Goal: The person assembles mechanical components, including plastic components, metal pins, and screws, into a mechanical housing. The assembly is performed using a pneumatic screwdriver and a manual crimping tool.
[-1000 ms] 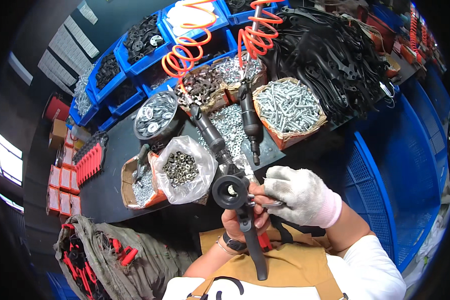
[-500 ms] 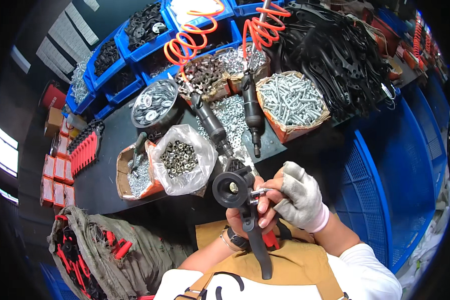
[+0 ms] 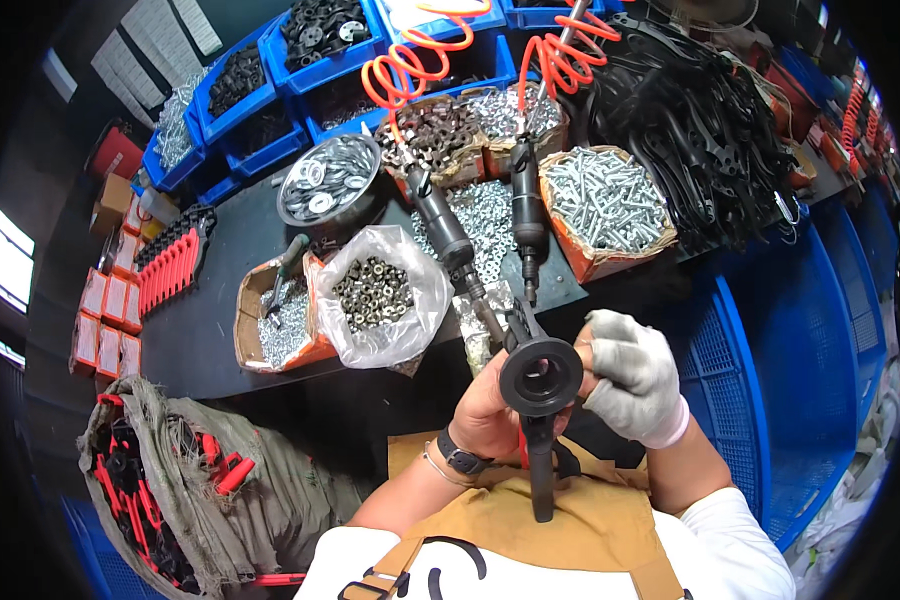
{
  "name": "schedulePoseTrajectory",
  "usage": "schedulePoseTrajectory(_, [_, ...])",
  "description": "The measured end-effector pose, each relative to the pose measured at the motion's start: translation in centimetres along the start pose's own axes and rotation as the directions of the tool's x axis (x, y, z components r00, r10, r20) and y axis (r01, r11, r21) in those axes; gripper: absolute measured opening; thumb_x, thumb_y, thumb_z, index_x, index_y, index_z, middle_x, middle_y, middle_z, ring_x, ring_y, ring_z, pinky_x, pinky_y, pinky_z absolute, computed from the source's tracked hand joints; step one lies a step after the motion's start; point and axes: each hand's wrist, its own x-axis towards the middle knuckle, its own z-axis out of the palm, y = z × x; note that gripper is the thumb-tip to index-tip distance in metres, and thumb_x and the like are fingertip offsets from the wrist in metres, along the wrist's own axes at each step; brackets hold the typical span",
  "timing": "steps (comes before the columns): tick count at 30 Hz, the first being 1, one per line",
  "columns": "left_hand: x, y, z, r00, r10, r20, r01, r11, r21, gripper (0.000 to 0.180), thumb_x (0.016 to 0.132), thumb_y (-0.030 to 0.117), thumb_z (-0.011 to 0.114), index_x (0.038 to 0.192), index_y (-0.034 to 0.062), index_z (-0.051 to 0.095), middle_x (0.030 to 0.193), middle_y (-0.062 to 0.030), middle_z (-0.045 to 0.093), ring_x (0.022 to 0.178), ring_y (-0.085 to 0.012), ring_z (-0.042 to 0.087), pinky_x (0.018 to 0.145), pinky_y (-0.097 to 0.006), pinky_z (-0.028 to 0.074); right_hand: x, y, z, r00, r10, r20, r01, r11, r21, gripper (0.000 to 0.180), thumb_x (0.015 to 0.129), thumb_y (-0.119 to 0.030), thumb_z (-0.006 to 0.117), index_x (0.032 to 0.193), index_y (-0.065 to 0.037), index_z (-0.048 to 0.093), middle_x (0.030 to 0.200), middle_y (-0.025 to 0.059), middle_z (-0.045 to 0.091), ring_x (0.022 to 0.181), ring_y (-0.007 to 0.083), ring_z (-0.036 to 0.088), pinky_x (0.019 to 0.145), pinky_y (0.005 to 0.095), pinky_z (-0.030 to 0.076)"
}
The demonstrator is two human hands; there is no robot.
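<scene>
1. Left hand (image 3: pixel 487 412) grasps black ringed part (image 3: pixel 538 408) in front of workbench (image 3: pixel 205 325) front edge; fingers partly hidden.
2. Gloved right hand (image 3: pixel 634 378): fingers curled beside part; fingertips obscured, grip cannot be determined.

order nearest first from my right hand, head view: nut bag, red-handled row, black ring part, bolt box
1. Black ring part: just left of the right hand
2. Bolt box: ahead of it
3. Nut bag: ahead, left
4. Red-handled row: far left
</scene>
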Motion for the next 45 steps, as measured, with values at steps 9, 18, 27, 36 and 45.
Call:
schedulePoseTrajectory(9, [-0.6, 3.2, 3.3, 0.819, 0.573, -0.015, -0.426, 0.626, 0.653, 0.061, 0.089, 0.052, 0.057, 0.128, 0.0056, 0.051, 0.142, -0.014, 0.041, 0.135, -0.0317, 0.035, 0.109, -0.048, 0.033, 1.2, -1.3, 3.9, 0.99, 0.143, 0.001, -0.143, 0.99, -0.003, 0.045, 0.084, -0.018, 0.068, 0.125, -0.003, 0.056, 0.101, 0.0166, 0.062, 0.08, 0.0331, 0.063, 0.068, 0.0362, 0.052])
schedulePoseTrajectory(18, [-4.0, 7.9, 3.5, 0.64, 0.768, -0.035, -0.655, 0.569, 0.498, 0.052, 0.092, 0.048, 0.053, 0.121, 0.0053, 0.053, 0.135, -0.0085, 0.047, 0.129, -0.0235, 0.041, 0.112, -0.049, 0.03, 5.1, 6.2, 6.0, 0.999, 0.001, 0.053, 0.037, 0.713, -0.7, 0.029, 0.074, -0.005, 0.064, 0.103, -0.011, 0.064, 0.104, 0.0027, 0.064, 0.11, 0.0252, 0.055, 0.093, 0.0427, 0.044])
schedulePoseTrajectory(27, [-5.1, 7.4, 2.6, 0.647, 0.745, -0.161, -0.594, 0.625, 0.506, 0.059, 0.089, 0.048, 0.057, 0.128, 0.0052, 0.047, 0.134, -0.0086, 0.047, 0.125, -0.0244, 0.045, 0.109, -0.049, 0.035, 4.6, 9.9, 6.8, 0.967, 0.078, 0.241, 0.15, 0.59, -0.793, 0.029, 0.082, -0.014, 0.056, 0.109, -0.013, 0.066, 0.121, 0.0011, 0.063, 0.13, 0.0226, 0.045, 0.114, 0.0518, 0.017])
schedulePoseTrajectory(36, [-4.4, 7.6, 2.1, 0.663, 0.73, -0.165, -0.595, 0.648, 0.476, 0.056, 0.09, 0.049, 0.056, 0.123, 0.0045, 0.052, 0.132, -0.0085, 0.047, 0.123, -0.0246, 0.047, 0.105, -0.049, 0.04, 3.1, 8.4, 6.5, 0.973, 0.093, -0.21, -0.194, 0.822, -0.536, 0.047, 0.073, 0.004, 0.06, 0.119, -0.005, 0.055, 0.126, 0.0185, 0.052, 0.117, 0.0371, 0.051, 0.099, 0.0452, 0.042])
schedulePoseTrajectory(45, [-4.1, 6.7, 2.8, 0.678, 0.708, -0.198, -0.565, 0.674, 0.476, 0.061, 0.089, 0.052, 0.053, 0.127, 0.0042, 0.047, 0.13, -0.0086, 0.048, 0.115, -0.0234, 0.053, 0.097, -0.044, 0.048, 8.8, 10.3, 10.0, 0.948, 0.119, -0.294, -0.317, 0.405, -0.858, 0.058, 0.084, -0.006, 0.055, 0.139, -0.008, 0.041, 0.126, 0.0192, 0.043, 0.102, 0.0367, 0.053, 0.078, 0.0414, 0.054])
